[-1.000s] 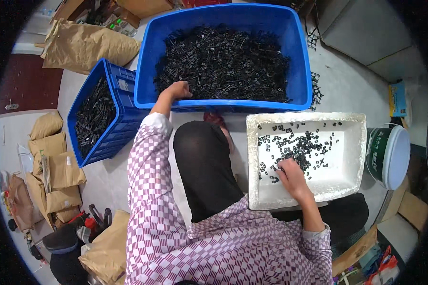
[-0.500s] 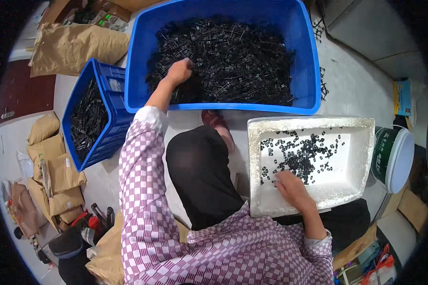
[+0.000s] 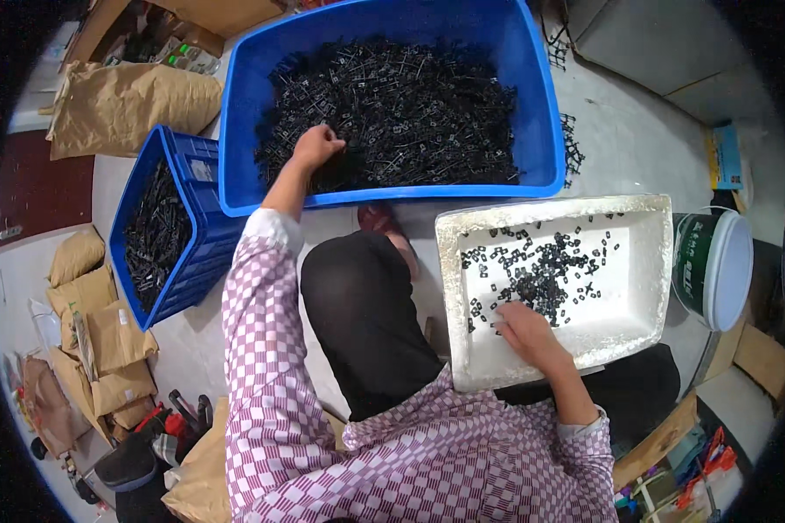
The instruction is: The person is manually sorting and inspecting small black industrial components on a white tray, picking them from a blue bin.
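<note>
My left hand (image 3: 317,147) is over the left front part of a large blue tub (image 3: 392,193), its fingers curled together above a heap of thin black plastic pieces (image 3: 392,113). Whether a piece is between those fingertips is too small to tell. Inside a white foam box (image 3: 632,336) at my right, my right hand (image 3: 533,336) is bent down with its fingers drawn together. Its fingertips are at the near left side of a scatter of small black plastic pieces (image 3: 545,279). What it may hold is hidden.
A smaller blue crate (image 3: 202,235) with more black pieces leans left of the tub. A green and white bucket (image 3: 711,270) stands right of the foam box. Brown paper bags (image 3: 131,105) lie at the left, and stray black pieces (image 3: 571,148) lie right of the tub.
The whole view has shifted a little. My left hand has come slightly nearer the tub's front rim, its fingers still curled. My right hand stays among the small pieces in the foam box.
</note>
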Available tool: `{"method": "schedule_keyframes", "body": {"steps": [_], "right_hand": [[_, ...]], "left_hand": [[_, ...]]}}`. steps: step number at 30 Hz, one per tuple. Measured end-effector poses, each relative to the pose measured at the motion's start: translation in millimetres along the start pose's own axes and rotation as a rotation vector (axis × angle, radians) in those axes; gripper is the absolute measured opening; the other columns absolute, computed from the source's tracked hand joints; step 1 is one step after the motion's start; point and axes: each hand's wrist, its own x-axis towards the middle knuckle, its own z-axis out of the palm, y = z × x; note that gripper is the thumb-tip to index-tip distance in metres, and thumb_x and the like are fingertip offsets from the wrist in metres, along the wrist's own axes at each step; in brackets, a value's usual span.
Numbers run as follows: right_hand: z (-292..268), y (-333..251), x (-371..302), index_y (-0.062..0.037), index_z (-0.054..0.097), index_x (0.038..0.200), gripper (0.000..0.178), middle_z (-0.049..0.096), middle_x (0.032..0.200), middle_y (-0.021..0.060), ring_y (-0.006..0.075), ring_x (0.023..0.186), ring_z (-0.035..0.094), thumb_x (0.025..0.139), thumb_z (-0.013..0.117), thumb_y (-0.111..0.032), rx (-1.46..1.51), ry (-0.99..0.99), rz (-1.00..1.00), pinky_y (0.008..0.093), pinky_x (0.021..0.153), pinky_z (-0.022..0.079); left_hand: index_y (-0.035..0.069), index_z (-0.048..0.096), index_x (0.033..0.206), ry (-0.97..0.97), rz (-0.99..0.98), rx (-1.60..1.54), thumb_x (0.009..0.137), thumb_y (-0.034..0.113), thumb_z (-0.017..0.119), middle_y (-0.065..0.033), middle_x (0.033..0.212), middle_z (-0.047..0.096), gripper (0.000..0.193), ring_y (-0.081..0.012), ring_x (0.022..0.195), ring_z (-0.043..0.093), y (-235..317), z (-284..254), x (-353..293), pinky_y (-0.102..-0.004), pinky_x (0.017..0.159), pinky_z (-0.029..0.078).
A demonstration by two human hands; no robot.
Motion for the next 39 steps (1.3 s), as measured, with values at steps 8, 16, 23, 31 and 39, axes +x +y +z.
{"method": "schedule_keyframes", "body": {"steps": [8, 16, 23, 31, 39], "right_hand": [[2, 7, -8, -0.0019, 0.053, 0.093, 0.019, 0.055, 0.089, 0.0155, 0.0328, 0.081, 0.055, 0.078, 0.057, -0.012, -0.034, 0.066, -0.111, 0.0397, 0.069, 0.046], [-21, -17, -23, -0.0008, 0.055, 0.095, 0.02, 0.056, 0.09, 0.016, 0.0302, 0.082, 0.057, 0.083, 0.054, -0.017, 0.121, 0.257, -0.075, 0.0363, 0.073, 0.045], [-81, -46, -52, 0.0009, 0.04, 0.119, 0.034, 0.053, 0.092, 0.0076, 0.0163, 0.084, 0.057, 0.094, 0.041, -0.022, 1.188, 0.287, -0.056, 0.0277, 0.073, 0.046], [-87, -25, -65, 0.0005, 0.045, 0.111, 0.024, 0.054, 0.087, 0.0028, 0.0078, 0.077, 0.056, 0.089, 0.05, -0.009, 0.949, 0.555, -0.075, 0.0198, 0.064, 0.046], [-70, -11, -56, -0.0006, 0.052, 0.096, 0.015, 0.057, 0.072, -0.0001, 0.0042, 0.058, 0.051, 0.086, 0.054, -0.01, 0.731, 0.677, -0.003, 0.0182, 0.049, 0.042]], "left_hand": [[0.013, 0.056, 0.074, 0.258, -0.082, -1.367, 0.08, 0.041, 0.061, -0.0037, 0.072, 0.058, 0.029, -0.0138, 0.064, 0.054, 25, -123, -69, -0.0262, 0.052, 0.04], [0.01, 0.051, 0.08, -0.236, 0.378, -1.488, 0.084, 0.024, 0.06, -0.0069, 0.083, 0.058, 0.017, -0.0161, 0.069, 0.056, 175, -115, -171, -0.0259, 0.057, 0.045], [0.009, 0.051, 0.104, -0.569, 0.314, -1.65, 0.075, 0.006, 0.067, -0.007, 0.087, 0.059, 0.033, -0.0183, 0.072, 0.059, 304, -14, -256, -0.0283, 0.061, 0.051], [0.009, 0.053, 0.106, -0.807, 0.036, -1.606, 0.081, 0.019, 0.063, -0.0046, 0.087, 0.061, 0.029, -0.0142, 0.072, 0.061, 349, 63, -284, -0.0284, 0.061, 0.052], [0.007, 0.056, 0.096, -0.77, -0.088, -1.629, 0.087, 0.027, 0.055, -0.0041, 0.078, 0.06, 0.022, -0.0121, 0.064, 0.059, 344, 80, -270, -0.0258, 0.056, 0.051]]}}
